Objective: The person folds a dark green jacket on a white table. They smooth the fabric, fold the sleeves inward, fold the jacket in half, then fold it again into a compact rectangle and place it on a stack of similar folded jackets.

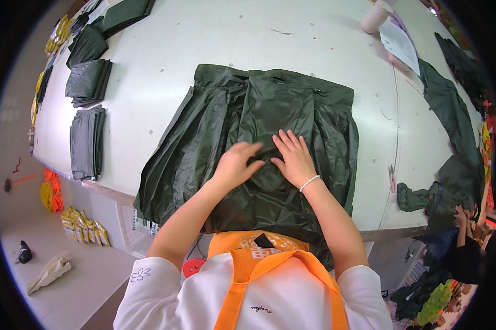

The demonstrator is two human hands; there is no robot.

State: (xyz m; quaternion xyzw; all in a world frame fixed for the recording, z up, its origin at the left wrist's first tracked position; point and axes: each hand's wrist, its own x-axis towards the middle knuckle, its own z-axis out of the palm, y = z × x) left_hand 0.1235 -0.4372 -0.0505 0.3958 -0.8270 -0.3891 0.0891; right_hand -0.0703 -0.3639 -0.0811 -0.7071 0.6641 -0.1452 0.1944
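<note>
A dark green raincoat-like garment [215, 115] of thin shiny fabric lies spread on the white table [204, 38], its lower edge hanging over the near side. My left hand [238, 162] rests flat on the middle of it, fingers pointing right. My right hand [293, 157], with a white bead bracelet at the wrist, presses the fabric beside it, fingers spread and pointing away. The two hands almost touch over a fold in the cloth. Neither hand grips anything.
Folded dark green garments [87, 143] sit in stacks along the table's left edge. A pale cup [376, 16] and papers [400, 44] lie at the far right, with more green fabric [448, 110] beside them. Another person's hand [460, 213] shows at the right. Yellow packets [83, 225] lie on the floor.
</note>
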